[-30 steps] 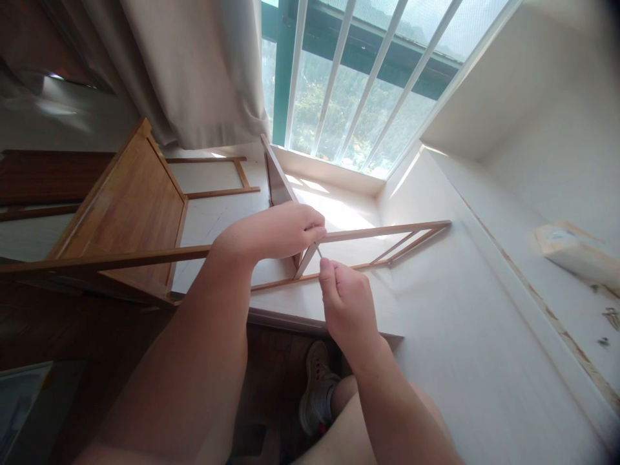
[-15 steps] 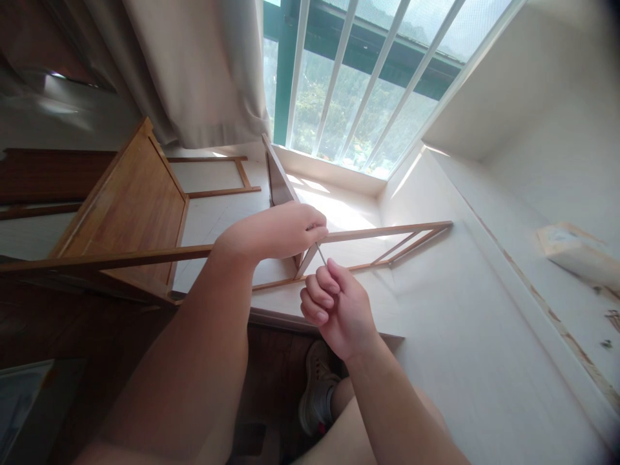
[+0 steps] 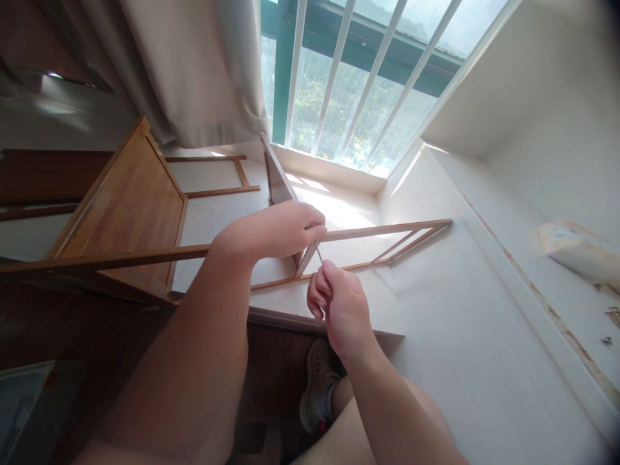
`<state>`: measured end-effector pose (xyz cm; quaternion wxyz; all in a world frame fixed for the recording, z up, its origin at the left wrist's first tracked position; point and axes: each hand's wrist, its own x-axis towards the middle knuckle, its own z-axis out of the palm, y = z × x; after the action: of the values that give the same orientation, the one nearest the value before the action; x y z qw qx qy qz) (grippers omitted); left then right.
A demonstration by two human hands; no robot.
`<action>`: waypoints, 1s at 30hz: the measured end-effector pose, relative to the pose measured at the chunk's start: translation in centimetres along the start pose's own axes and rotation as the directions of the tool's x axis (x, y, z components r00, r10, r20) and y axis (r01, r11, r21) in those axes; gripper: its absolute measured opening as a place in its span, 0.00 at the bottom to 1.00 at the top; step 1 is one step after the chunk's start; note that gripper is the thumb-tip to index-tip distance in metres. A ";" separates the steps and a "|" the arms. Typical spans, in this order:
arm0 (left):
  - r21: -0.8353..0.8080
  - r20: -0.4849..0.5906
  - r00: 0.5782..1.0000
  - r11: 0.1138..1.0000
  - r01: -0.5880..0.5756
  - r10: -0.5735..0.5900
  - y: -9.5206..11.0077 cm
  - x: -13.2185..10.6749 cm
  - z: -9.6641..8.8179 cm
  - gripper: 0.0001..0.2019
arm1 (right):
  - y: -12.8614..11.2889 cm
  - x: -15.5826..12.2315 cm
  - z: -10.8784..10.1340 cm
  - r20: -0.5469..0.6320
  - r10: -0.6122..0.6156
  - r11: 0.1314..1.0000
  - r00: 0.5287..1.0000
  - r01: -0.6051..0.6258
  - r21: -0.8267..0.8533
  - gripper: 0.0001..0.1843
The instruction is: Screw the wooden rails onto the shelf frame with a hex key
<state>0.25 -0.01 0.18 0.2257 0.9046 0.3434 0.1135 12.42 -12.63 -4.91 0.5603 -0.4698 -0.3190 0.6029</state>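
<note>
Metal rod [image 3: 318,252], single, grasped by the right hand [image 3: 346,310] at picture centre, slanted steeply up-left toward one wooden rail [image 3: 387,229] the left hand [image 3: 290,228] clasped.

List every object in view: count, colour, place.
Thin rod: 1, grey, between the hands
Wooden frame: 1, brown, centre
Upright panels: 2, brown, left and middle
Other frame: 1, brown, behind left panel
Curtain: 1, beige, upper left
Window bars: 4, white, upper middle
Package: 1, pale, right edge
Small pieces: several, dark, right edge
Unclear object: 1, grey, lower left
Shoe: 1, pale, bottom middle
Left hand: 1, bare, at frame
Right hand: 1, bare, on the rod
</note>
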 end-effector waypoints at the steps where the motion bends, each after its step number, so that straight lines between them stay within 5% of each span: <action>1: 0.000 -0.001 1.000 1.000 0.001 -0.001 0.0 0.0 0.0 0.18 | 0.1 0.1 -0.1 -0.009 -0.015 0.998 1.000 0.015 -0.054 0.25; 6: -0.003 0.004 1.000 1.000 0.001 -0.001 0.0 0.0 -0.1 0.17 | 0.6 0.6 -0.8 -0.026 -0.123 0.928 0.992 0.106 -0.357 0.26; 10: -0.005 0.009 1.000 1.000 0.005 -0.005 0.0 0.0 -0.2 0.17 | 0.7 0.9 -1.7 -0.025 -0.239 0.785 0.971 0.178 -0.594 0.27; 13: -0.010 0.012 1.000 1.000 0.011 -0.010 0.0 0.0 -0.2 0.17 | 0.0 0.8 -1.9 0.037 -0.287 0.607 0.957 0.212 -0.766 0.27; 18: -0.009 0.007 1.000 1.000 0.006 -0.006 -0.1 -0.1 -0.2 0.17 | -1.5 0.4 -1.6 0.136 -0.352 0.173 0.926 0.207 -0.963 0.24; 21: -0.005 0.006 1.000 1.000 0.009 -0.008 -0.1 -0.1 -0.2 0.17 | -2.1 0.2 -1.0 0.132 -0.363 0.017 0.923 0.148 -0.989 0.23; 25: -0.008 0.015 1.000 1.000 0.014 -0.014 0.0 0.0 -0.2 0.17 | -2.5 0.1 -0.1 0.128 -0.411 0.001 0.902 0.141 -0.990 0.23; 30: -0.009 0.015 1.000 1.000 0.028 -0.028 0.3 0.0 -0.3 0.17 | -2.5 0.1 0.4 0.081 -0.501 0.239 0.862 0.228 -0.944 0.24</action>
<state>0.32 -0.06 0.62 0.2339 0.8995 0.3537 0.1052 13.04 -12.09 -2.47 0.3475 -0.6824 -0.6353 0.0996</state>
